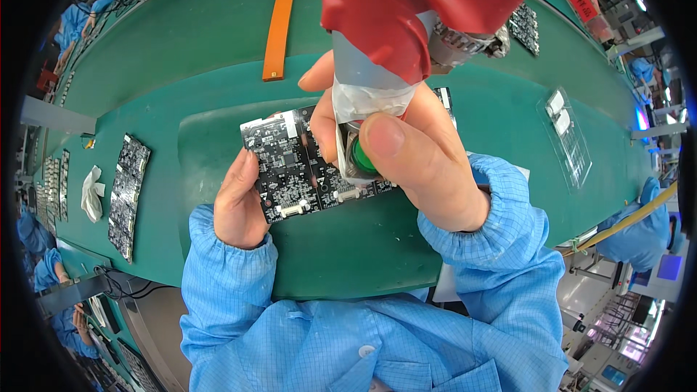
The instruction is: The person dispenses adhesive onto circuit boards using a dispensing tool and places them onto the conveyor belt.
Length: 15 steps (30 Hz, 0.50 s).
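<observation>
Left hand (238, 207) fingers grip the circuit board (290, 167). Right hand (425, 160) fingers clasp the hanging tool (377, 65), tip on the board. Next, likely steady downward pressure.

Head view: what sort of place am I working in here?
Most likely an electronics assembly line. The left hand steadies a black circuit board on a green work mat, more boards lie to the left, and other workers in blue coats sit along the long green bench.

Two hands (239, 203) (421, 160), one held circuit board (290, 167), one hanging tool (377, 51), one white cloth (92, 192)
</observation>
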Each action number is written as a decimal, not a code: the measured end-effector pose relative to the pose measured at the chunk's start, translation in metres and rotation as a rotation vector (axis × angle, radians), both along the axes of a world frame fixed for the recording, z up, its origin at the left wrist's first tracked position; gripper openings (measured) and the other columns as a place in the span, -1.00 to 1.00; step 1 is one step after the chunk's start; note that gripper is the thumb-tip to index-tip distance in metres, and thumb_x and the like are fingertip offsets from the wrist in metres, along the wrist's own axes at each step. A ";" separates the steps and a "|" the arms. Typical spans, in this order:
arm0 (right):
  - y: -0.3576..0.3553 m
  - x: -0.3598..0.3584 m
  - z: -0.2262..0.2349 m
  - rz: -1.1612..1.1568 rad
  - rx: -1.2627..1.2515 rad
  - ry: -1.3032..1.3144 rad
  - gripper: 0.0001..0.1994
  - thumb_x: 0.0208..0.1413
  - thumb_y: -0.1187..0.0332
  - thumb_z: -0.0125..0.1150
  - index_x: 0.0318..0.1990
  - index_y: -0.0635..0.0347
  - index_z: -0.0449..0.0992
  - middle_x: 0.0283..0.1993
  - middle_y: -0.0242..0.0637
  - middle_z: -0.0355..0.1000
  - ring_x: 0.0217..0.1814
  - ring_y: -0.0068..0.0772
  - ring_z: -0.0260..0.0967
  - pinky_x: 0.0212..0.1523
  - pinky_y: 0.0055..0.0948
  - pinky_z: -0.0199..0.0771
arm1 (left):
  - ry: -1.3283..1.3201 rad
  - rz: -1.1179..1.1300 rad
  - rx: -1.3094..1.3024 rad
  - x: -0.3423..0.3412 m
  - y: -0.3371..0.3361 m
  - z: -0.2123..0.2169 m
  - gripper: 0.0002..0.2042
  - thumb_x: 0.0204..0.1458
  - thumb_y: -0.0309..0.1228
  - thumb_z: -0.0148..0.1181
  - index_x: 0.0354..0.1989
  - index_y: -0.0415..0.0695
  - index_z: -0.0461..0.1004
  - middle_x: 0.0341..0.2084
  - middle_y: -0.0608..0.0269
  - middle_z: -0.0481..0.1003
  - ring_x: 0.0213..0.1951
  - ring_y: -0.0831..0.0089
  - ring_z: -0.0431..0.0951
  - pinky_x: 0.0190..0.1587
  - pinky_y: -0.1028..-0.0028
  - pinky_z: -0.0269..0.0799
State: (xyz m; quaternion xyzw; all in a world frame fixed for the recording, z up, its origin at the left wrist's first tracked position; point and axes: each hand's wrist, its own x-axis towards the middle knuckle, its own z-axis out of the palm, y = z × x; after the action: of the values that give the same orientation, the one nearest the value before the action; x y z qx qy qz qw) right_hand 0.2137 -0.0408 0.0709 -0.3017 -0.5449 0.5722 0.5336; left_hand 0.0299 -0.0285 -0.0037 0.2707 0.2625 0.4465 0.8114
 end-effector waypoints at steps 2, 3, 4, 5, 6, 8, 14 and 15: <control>0.002 -0.003 -0.006 -0.057 0.057 -0.009 -0.33 -0.05 -0.19 -0.11 -0.05 0.32 0.20 -0.43 -0.30 0.28 -0.37 -0.59 0.20 -0.35 -0.60 0.18 | 0.012 0.014 -0.009 0.000 -0.001 0.001 -0.56 0.11 -0.24 -0.23 0.06 -0.32 0.05 -0.12 -0.02 0.33 -0.16 0.22 0.44 -0.10 0.30 0.40; 0.003 -0.004 -0.006 -0.080 0.085 -0.007 -0.31 -0.06 -0.21 -0.13 -0.05 0.32 0.20 -0.43 -0.30 0.29 -0.38 -0.60 0.20 -0.36 -0.61 0.19 | 0.015 0.025 -0.015 0.000 -0.001 0.001 -0.56 0.11 -0.24 -0.23 0.06 -0.31 0.05 -0.11 -0.02 0.32 -0.16 0.22 0.43 -0.10 0.30 0.40; 0.003 -0.004 -0.007 -0.106 0.112 -0.008 -0.30 -0.06 -0.23 -0.14 -0.05 0.32 0.20 -0.43 -0.30 0.29 -0.38 -0.60 0.20 -0.37 -0.62 0.19 | 0.015 0.034 -0.021 0.000 -0.001 0.000 -0.56 0.11 -0.25 -0.23 0.07 -0.31 0.05 -0.10 -0.03 0.32 -0.15 0.22 0.43 -0.10 0.30 0.40; 0.003 -0.002 -0.006 -0.087 0.085 -0.009 -0.26 -0.08 -0.28 -0.18 -0.06 0.32 0.20 -0.43 -0.30 0.29 -0.39 -0.62 0.20 -0.39 -0.64 0.19 | 0.014 0.034 -0.020 0.000 -0.001 0.000 -0.56 0.11 -0.25 -0.23 0.07 -0.31 0.05 -0.10 -0.03 0.32 -0.15 0.22 0.43 -0.10 0.30 0.40; 0.003 -0.002 -0.007 -0.077 0.073 -0.010 -0.25 -0.09 -0.30 -0.20 -0.06 0.31 0.20 -0.43 -0.30 0.29 -0.40 -0.63 0.19 -0.40 -0.65 0.19 | 0.003 0.015 -0.011 -0.001 0.000 -0.002 -0.56 0.11 -0.25 -0.23 0.07 -0.31 0.05 -0.09 -0.03 0.31 -0.15 0.22 0.43 -0.10 0.29 0.40; 0.004 -0.001 -0.008 -0.083 0.073 -0.018 -0.21 -0.11 -0.34 -0.25 -0.05 0.31 0.20 -0.43 -0.31 0.28 -0.41 -0.64 0.19 -0.43 -0.68 0.18 | -0.007 -0.005 0.002 -0.004 0.000 -0.003 -0.56 0.11 -0.25 -0.23 0.07 -0.31 0.05 -0.08 -0.03 0.30 -0.14 0.22 0.42 -0.09 0.29 0.40; -0.001 -0.002 -0.001 -0.031 0.023 -0.013 -0.20 -0.10 -0.36 -0.28 -0.04 0.30 0.18 -0.43 -0.31 0.28 -0.42 -0.66 0.18 -0.46 -0.70 0.15 | -0.011 0.062 -0.027 -0.015 0.001 -0.008 -0.56 0.12 -0.26 -0.23 0.09 -0.31 0.02 -0.02 -0.02 0.25 -0.05 0.22 0.36 -0.04 0.26 0.34; 0.000 -0.002 -0.002 -0.026 0.034 -0.008 -0.21 -0.10 -0.35 -0.28 -0.04 0.30 0.18 -0.43 -0.31 0.28 -0.42 -0.66 0.18 -0.46 -0.70 0.14 | -0.009 0.064 -0.028 -0.018 0.000 -0.007 -0.56 0.12 -0.26 -0.23 0.09 -0.31 0.02 -0.02 -0.02 0.25 -0.05 0.22 0.36 -0.04 0.26 0.34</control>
State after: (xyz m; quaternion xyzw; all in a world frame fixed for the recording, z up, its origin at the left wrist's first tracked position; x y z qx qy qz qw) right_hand 0.2116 -0.0409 0.0687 -0.3020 -0.5527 0.5545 0.5439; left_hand 0.0121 -0.0282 -0.0110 0.2487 0.2734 0.4696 0.8018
